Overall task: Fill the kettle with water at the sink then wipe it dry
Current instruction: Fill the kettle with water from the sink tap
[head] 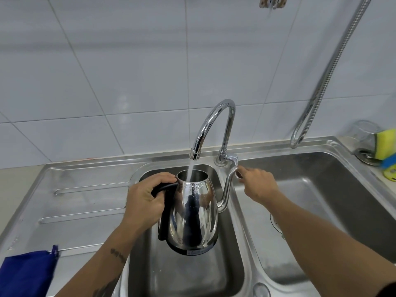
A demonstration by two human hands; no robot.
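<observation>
Gripping kettle (194, 207) handle, my left hand (147, 197); right hand (258, 185) pinches tap lever (232, 160). Nearby: blue cloth (27, 273), sponge (385, 146), hose (327, 76).

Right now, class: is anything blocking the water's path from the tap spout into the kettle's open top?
Nothing visible does. The stream runs straight from the tap spout into the kettle, whose top is open. The left hand grips the black handle off to the side; the right hand is at the tap lever.
</observation>
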